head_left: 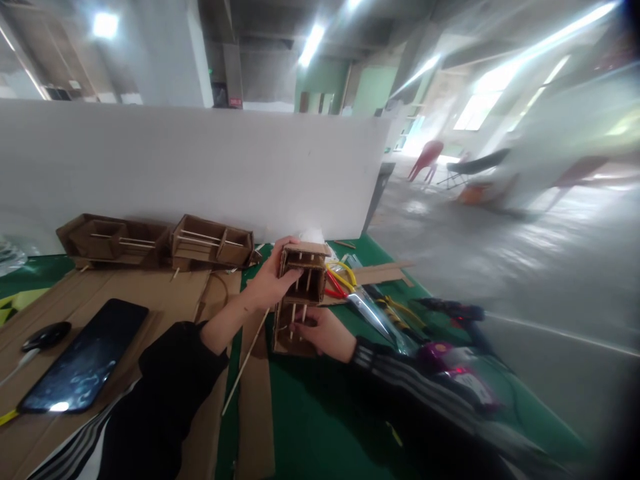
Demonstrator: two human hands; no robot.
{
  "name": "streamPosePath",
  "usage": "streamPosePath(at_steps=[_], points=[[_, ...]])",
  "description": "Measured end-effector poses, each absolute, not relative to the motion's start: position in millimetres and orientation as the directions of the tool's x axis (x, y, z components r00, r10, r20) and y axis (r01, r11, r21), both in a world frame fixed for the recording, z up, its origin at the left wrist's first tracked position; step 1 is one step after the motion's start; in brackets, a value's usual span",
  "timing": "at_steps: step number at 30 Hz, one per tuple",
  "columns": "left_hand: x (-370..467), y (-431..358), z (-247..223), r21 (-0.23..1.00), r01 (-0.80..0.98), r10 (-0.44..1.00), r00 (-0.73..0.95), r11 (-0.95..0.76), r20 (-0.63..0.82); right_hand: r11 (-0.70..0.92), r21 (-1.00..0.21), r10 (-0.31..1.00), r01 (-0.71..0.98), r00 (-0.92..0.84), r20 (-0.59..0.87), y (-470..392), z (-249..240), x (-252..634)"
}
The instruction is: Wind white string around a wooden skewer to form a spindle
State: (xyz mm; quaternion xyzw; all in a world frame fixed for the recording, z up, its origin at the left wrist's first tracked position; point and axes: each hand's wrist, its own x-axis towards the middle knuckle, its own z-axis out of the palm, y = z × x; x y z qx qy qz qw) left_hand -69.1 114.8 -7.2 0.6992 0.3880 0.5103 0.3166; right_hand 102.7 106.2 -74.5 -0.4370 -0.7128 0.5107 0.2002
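Left fingers (293,276) are gripping cardboard box (316,285); right fingers (307,331) are pinching lower stick (293,313); upper sticks (309,277) already standing fitted; remainder unclear.

Upper garment: black, long-sleeved. Left sleeve (167,383), lower left of the frame: loose, bunched fabric ending partway along the forearm (230,320); pale stripes run lengthwise beside a white section at the frame's bottom edge. Left hand (275,277): bare, wrist exposed. Right sleeve (415,387), lower right: black, reaching the wrist, several parallel grey stripes running lengthwise from the cuff (364,357); its far end is blurred. Right hand (334,333): bare.
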Motion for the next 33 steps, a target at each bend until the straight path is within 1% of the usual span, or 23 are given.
streamPosePath(at_steps=[10, 17, 25, 33], points=[[-68.1, 113.2, -6.6, 0.846, 0.206, 0.868, 0.191, -0.492, 0.458, 0.066, -0.916, 0.814, 0.396, -0.552, -0.18, 105.4, -78.4, 105.1], [-67.2, 114.7, -10.5, 0.816, 0.194, 0.836, 0.199, -0.545, 0.512, 0.055, -0.932, 0.804, 0.358, -0.569, -0.171, 105.3, -82.2, 106.6], [-65.1, 111.4, -12.7, 0.818, 0.174, 0.834, 0.183, -0.549, 0.521, 0.056, -0.938, 0.822, 0.342, -0.55, -0.151, 106.0, -90.2, 105.6], [-64.1, 110.3, -14.2, 0.78, 0.224, 0.811, 0.172, -0.585, 0.559, 0.077, -0.934, 0.827, 0.348, -0.545, -0.135, 105.2, -91.6, 105.6]])
